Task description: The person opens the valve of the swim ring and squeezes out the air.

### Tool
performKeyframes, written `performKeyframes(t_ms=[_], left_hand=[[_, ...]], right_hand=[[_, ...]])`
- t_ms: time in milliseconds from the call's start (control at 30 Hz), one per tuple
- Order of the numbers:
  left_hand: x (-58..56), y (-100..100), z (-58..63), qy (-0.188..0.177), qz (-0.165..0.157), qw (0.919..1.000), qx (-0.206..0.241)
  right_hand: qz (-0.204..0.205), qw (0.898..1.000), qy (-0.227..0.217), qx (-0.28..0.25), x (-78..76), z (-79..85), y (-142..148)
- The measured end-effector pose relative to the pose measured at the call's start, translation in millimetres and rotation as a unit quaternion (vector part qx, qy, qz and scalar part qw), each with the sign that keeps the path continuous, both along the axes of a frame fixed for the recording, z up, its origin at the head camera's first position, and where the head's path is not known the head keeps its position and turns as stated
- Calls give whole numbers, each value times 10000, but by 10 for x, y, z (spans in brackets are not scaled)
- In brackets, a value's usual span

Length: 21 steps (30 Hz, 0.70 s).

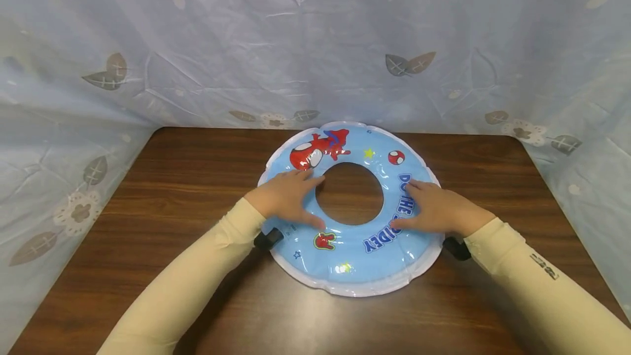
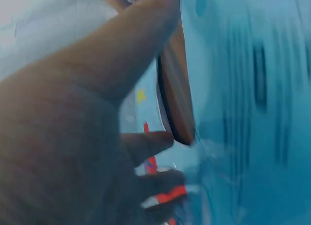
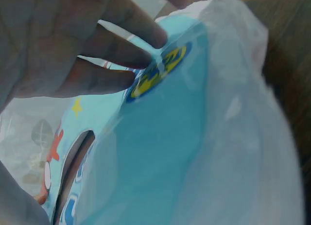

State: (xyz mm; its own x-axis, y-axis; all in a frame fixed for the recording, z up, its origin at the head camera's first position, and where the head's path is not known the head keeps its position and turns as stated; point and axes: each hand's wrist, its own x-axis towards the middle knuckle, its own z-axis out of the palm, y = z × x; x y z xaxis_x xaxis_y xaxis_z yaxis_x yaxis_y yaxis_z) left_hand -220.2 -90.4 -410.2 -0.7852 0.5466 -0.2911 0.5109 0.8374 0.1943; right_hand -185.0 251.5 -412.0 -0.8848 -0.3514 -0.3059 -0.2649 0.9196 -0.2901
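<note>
A light blue inflatable swim ring (image 1: 315,267) with red cartoon figures, stars and blue lettering lies flat, puffed with some air. Its white rim is wrinkled. On its left side rests my left hand (image 1: 291,196), fingers spread and thumb pointing towards the centre hole. My right hand (image 1: 441,210) is over the right side by the lettering, with fingers extended. In the left wrist view the fingertips are beside the ring's hole, against its blue film (image 2: 228,186). The right wrist view has the fingers over a yellow and blue oval print (image 3: 163,72). Neither hand grips the ring.
The ring lies on a dark brown wooden table (image 1: 113,245). Behind it and along both sides hangs a pale grey-blue curtain (image 1: 345,59) with leaf prints. Small black devices (image 1: 268,240) sit under both wrists.
</note>
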Motion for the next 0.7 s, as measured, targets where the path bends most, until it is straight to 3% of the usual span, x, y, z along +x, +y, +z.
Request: performKeyframes(t_ms=[167,300,533,600,700], left_hand=[[-250,-20,-5,175,-106,9993,327],[-395,37,-5,-39,102,9993,357],[-464,47,-3,-481,192,9981,330],[-461,-11,16,-469,243,9968,604],[-418,-151,74,-236,589,9904,1230]], right_hand=[[215,9994,185,-174,-127,-5,67],[276,9993,86,-245,-246,-23,68],[213,9980,-406,-442,-308,-36,84],[220,9980,-370,-458,-302,-21,112],[137,9987,-151,-475,-284,32,187]])
